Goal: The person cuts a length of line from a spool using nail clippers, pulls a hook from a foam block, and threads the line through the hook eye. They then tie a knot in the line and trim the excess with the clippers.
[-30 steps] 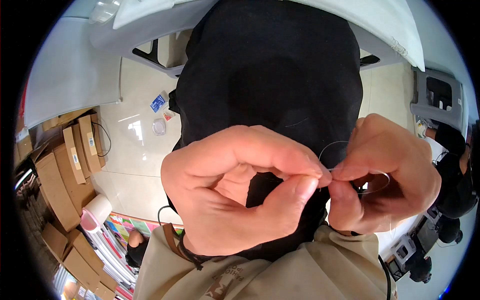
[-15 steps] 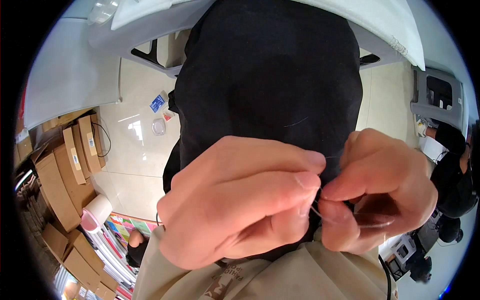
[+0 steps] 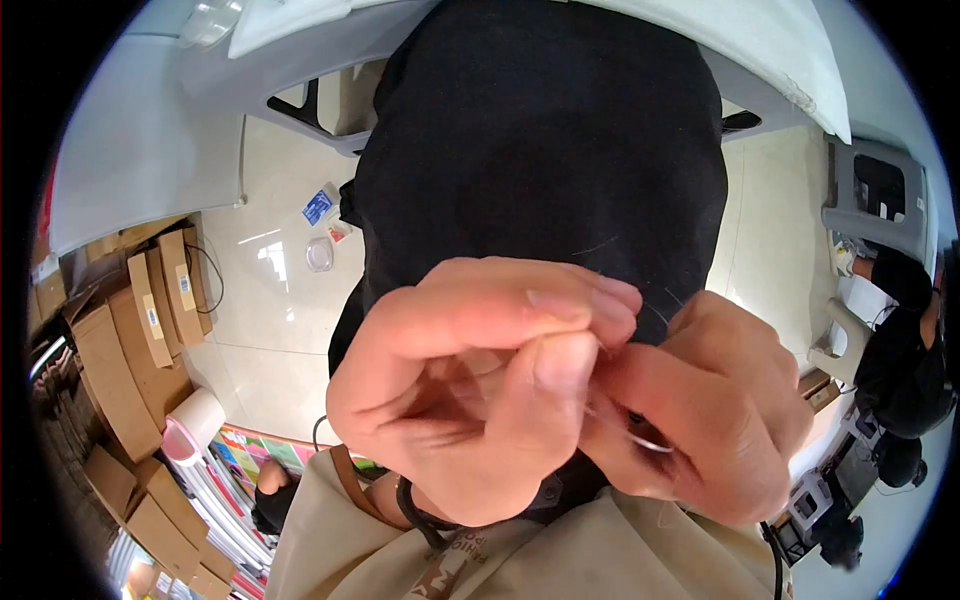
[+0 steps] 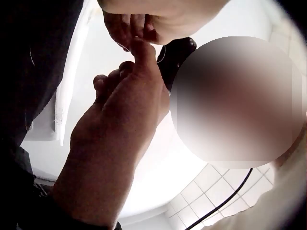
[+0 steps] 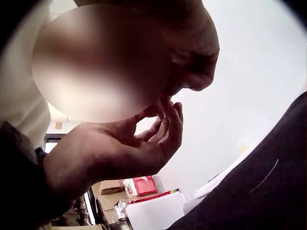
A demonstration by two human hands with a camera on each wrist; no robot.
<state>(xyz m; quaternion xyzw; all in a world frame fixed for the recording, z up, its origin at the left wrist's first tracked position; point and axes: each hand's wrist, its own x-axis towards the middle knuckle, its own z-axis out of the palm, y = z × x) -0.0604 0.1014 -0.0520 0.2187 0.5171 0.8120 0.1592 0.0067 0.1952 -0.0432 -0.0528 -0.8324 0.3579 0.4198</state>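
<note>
Close together over a black cloth [image 3: 540, 130], both hands work at a thin clear thread [image 3: 655, 446]. My left hand [image 3: 455, 390] pinches it between thumb and forefinger, the thumb's nail facing up. Right beside those fingertips, my right hand [image 3: 725, 410] has its thumb and forefinger curled together on the thread, partly hidden behind the left fingers. A bit of the thread bows out below the right forefinger. In the left wrist view a small loop of thread [image 4: 163, 53] hangs between the hands. A loose short strand [image 5: 264, 176] lies on the black cloth.
Grey plastic stools [image 3: 875, 195] and a white-topped surface [image 3: 780, 50] stand around. Cardboard boxes [image 3: 125, 370] and a pink-rimmed bin [image 3: 193, 428] are at left. Small packets [image 3: 317, 207] lie on the tiled floor. Another person [image 3: 905, 345] is at far right.
My right hand has moved left and down, in behind the left fingertips. The left hand turned back-up, then rolled back to show its thumb. Less of the thread shows between them.
</note>
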